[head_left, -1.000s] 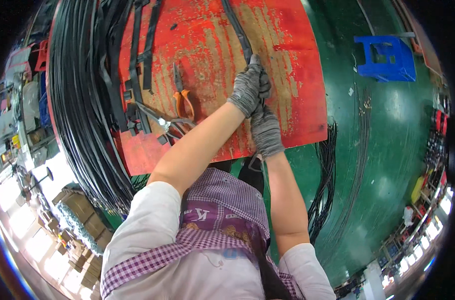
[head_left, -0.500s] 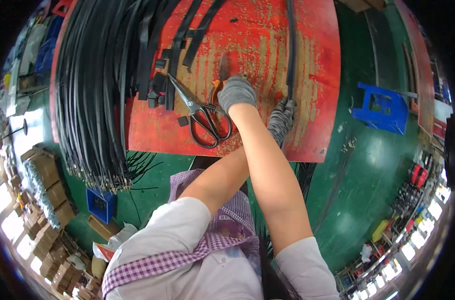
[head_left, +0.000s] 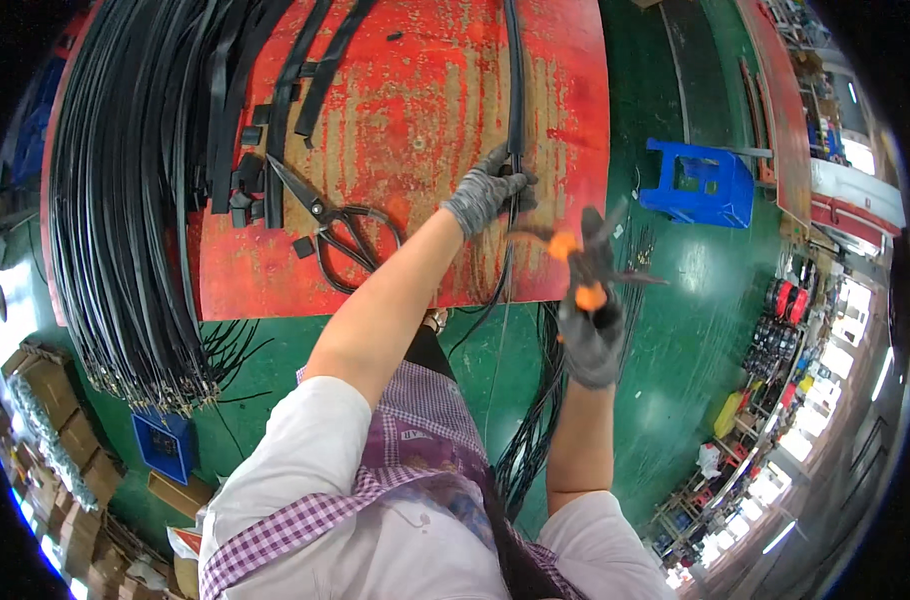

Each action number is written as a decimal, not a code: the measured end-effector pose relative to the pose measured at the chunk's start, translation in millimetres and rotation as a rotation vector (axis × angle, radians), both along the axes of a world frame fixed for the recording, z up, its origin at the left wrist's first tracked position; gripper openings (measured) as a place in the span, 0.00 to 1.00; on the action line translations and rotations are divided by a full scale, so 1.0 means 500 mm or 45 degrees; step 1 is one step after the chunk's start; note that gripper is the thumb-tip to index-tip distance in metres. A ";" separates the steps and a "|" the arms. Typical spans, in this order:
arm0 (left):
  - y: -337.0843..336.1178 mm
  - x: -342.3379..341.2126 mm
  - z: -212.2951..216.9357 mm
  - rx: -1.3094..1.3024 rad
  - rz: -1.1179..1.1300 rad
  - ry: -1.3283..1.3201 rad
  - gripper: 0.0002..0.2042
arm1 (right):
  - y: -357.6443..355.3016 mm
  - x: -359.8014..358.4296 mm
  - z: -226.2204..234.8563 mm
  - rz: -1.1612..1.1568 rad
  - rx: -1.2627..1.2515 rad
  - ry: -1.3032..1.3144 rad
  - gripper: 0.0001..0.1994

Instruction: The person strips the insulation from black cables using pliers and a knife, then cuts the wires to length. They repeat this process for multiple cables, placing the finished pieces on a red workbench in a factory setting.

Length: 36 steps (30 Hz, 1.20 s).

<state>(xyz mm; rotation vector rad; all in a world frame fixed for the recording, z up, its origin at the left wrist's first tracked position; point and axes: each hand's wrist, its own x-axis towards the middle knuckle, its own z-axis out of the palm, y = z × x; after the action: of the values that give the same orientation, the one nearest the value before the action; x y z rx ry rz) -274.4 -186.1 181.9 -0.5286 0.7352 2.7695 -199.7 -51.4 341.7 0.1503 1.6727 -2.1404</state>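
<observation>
My left hand (head_left: 489,192), in a grey knit glove, is closed around a black sleeved cable (head_left: 515,90) near the right side of the red worktable. Thin black cable ends (head_left: 502,275) hang from under that hand over the table's front edge. My right hand (head_left: 592,340), also gloved and smeared by motion, grips an orange-handled hand tool (head_left: 565,245) beyond the table's front right corner. The tool's blades or jaws are too blurred to make out. Large black-handled scissors (head_left: 325,215) lie partly spread on the table, touched by neither hand.
A thick bundle of black cables (head_left: 125,200) covers the left of the worn red table (head_left: 565,60). Flat black strips (head_left: 325,75) and small black pieces (head_left: 245,175) lie beside it. A blue stool (head_left: 700,183) stands right; a blue bin (head_left: 163,445) sits lower left.
My right hand has lifted the orange-handled tool off the table and swung right, uncrossing my arms. My left hand stays at the sleeved cable. The whole view has shifted.
</observation>
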 end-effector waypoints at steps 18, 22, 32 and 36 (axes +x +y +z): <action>-0.002 0.036 0.033 -0.516 -0.126 0.220 0.26 | 0.057 -0.082 -0.190 0.523 -0.516 -0.729 0.31; 0.008 0.031 0.033 -0.692 -0.066 0.293 0.26 | 0.030 -0.126 -0.179 0.482 -0.484 -0.713 0.28; 0.031 0.193 0.023 -0.764 -0.292 0.123 0.20 | 0.034 -0.007 -0.194 0.227 0.377 -0.376 0.12; 0.063 0.353 0.007 -1.304 -0.747 -0.007 0.19 | 0.059 0.080 -0.153 0.305 0.563 -0.662 0.14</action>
<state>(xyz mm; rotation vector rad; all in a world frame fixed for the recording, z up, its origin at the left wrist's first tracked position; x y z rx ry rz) -97.7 -154.4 185.3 -0.3716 1.9241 1.7025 -159.9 -21.6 265.3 0.5516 1.7040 -1.3777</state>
